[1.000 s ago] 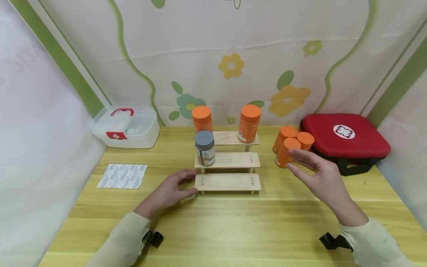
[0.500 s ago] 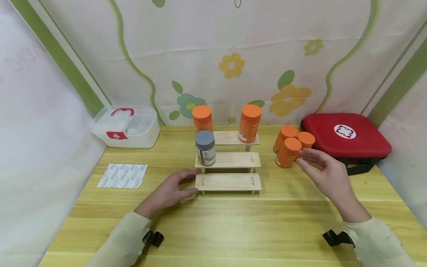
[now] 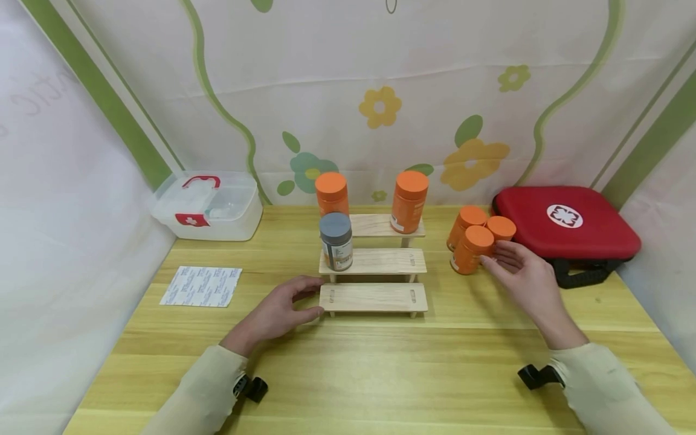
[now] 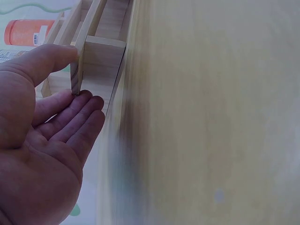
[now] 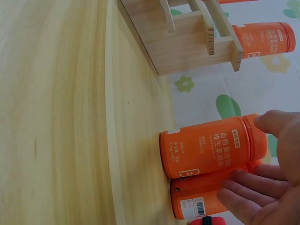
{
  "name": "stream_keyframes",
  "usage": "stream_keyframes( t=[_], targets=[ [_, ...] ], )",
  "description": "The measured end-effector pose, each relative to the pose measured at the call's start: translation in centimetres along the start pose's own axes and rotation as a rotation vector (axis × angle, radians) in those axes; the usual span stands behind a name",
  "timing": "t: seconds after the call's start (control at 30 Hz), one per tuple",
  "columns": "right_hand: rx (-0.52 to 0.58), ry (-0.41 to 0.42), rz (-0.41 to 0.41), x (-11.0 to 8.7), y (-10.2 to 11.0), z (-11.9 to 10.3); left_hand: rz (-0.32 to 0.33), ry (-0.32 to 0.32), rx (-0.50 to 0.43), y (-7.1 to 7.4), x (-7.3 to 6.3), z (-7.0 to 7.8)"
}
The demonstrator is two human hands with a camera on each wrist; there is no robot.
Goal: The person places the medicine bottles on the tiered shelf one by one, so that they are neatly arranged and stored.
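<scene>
My left hand [image 3: 285,308] pinches the left end of the lowest step of a three-step wooden stand [image 3: 375,298]; the thumb and index finger lie on opposite edges of the board in the left wrist view. My right hand [image 3: 524,281] is beside a cluster of three orange vitamin bottles. Its thumb is at the cap of the front bottle [image 5: 206,145], and its loosely extended fingers lie against a second bottle [image 5: 197,201]. The third bottle [image 3: 469,220] stands behind. A grey-capped bottle [image 3: 337,244] stands on the middle step's left, and two orange-capped bottles [image 3: 409,205] on the top step.
Right of the cluster lies a red first-aid case [image 3: 571,226] with a black handle. A clear plastic first-aid box [image 3: 228,220] stands at the back left, with a printed white sheet [image 3: 201,286] in front. A patterned cloth [image 3: 304,78] hangs behind the table.
My right hand draws back a little from the front bottle, then comes in at the cluster's right side, fingers reaching the bottles. The left hand stays at the stand.
</scene>
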State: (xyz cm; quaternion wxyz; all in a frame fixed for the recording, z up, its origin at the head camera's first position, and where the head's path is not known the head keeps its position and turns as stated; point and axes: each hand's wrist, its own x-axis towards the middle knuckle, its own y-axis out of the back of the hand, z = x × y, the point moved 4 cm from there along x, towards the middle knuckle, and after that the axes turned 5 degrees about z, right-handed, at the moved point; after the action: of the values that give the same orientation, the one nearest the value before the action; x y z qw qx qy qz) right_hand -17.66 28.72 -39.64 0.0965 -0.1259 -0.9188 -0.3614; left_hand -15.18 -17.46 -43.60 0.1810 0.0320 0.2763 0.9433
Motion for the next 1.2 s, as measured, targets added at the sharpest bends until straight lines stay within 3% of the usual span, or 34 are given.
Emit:
stream_keyframes(
  t=[0.4, 1.2],
  targets=[
    [-0.064, 0.008, -0.020, 1.0, -1.3, -0.1, -0.001, -0.007, 0.002, -0.1, 0.0, -0.2],
    [-0.047, -0.020, -0.002, 1.9, -1.8, 0.2, 0.001, 0.006, -0.001, 0.0, 0.1, -0.1]
  ],
)
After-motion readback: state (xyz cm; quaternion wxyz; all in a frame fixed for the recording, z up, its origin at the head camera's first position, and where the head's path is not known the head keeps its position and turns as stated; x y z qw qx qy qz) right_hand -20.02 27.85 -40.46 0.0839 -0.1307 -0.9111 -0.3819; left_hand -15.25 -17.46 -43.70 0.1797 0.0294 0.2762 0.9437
